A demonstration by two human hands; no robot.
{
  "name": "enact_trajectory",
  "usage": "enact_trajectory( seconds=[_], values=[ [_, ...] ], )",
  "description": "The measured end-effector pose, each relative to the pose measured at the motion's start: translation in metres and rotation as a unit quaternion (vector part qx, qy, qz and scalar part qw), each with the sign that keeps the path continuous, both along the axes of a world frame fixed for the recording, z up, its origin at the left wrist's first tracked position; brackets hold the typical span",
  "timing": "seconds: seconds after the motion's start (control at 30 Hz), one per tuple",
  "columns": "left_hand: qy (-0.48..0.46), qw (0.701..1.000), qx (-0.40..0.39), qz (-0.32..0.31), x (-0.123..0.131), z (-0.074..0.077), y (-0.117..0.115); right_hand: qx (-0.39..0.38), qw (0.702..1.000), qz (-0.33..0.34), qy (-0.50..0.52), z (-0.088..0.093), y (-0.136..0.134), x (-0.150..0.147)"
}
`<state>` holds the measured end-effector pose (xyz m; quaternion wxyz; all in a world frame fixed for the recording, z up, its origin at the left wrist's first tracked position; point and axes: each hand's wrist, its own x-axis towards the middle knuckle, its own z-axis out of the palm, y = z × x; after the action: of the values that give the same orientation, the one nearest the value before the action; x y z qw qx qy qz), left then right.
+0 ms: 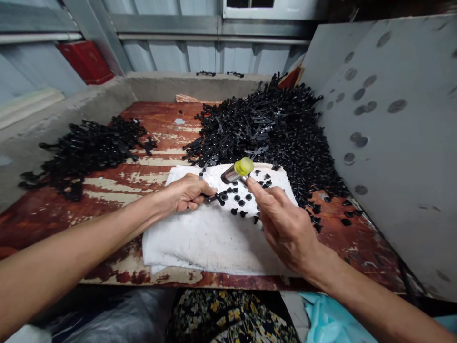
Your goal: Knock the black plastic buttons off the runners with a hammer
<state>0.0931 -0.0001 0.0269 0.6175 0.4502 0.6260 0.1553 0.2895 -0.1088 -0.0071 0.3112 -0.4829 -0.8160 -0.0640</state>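
My left hand (191,193) is closed around a black part (214,196) whose end sticks out to the right over a white cloth (200,243). In my right hand (282,219) is a small hammer (237,170) with a metal head and a yellow-green face, its handle mostly hidden by the fingers. The hammer head is above the cloth, up and to the right of the black part. Several small black round pieces with stems (242,203) lie on the cloth between my hands.
A large heap of black parts (264,124) lies behind the cloth and to its right. A smaller pile (96,152) is at the left on the worn red-brown tabletop (153,124). A grey spotted panel (392,143) stands along the right side; a low concrete ledge (193,87) runs behind.
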Motion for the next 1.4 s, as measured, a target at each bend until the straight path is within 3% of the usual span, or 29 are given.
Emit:
enact_trajectory(
  seconds=[0.1,0.27,0.43,0.6,0.77,0.97,1.13,1.27,1.4],
  values=[
    [-0.006,1.000,0.009,-0.002,0.000,-0.002,0.000,-0.031,0.999,0.004,-0.040,0.000,-0.001,0.000],
    [-0.011,1.000,0.007,-0.003,0.000,-0.003,0.000,0.016,0.997,0.005,0.074,0.005,-0.002,-0.002],
    [-0.008,1.000,0.018,0.007,0.000,-0.003,0.001,-0.081,0.996,-0.004,-0.034,0.005,0.001,-0.001],
    [0.001,1.000,0.015,-0.007,-0.001,-0.004,0.002,-0.001,0.994,-0.001,0.109,0.012,0.000,-0.001],
    [0.028,0.999,0.018,-0.013,0.002,-0.001,0.002,-0.096,0.994,-0.009,-0.046,0.009,0.005,0.002],
    [0.026,0.999,0.015,-0.025,0.000,-0.004,0.003,-0.012,0.995,0.001,0.101,0.011,0.004,0.004],
    [0.036,0.999,0.016,-0.026,0.000,-0.005,0.003,-0.118,0.992,-0.009,-0.045,0.005,0.005,0.002],
    [0.034,0.999,0.014,-0.027,0.000,-0.007,0.001,-0.068,0.997,-0.033,0.004,0.004,0.006,0.001],
    [0.021,0.999,0.024,-0.015,0.001,-0.005,-0.003,-0.130,0.985,-0.044,-0.107,0.009,0.005,0.000]
  ],
)
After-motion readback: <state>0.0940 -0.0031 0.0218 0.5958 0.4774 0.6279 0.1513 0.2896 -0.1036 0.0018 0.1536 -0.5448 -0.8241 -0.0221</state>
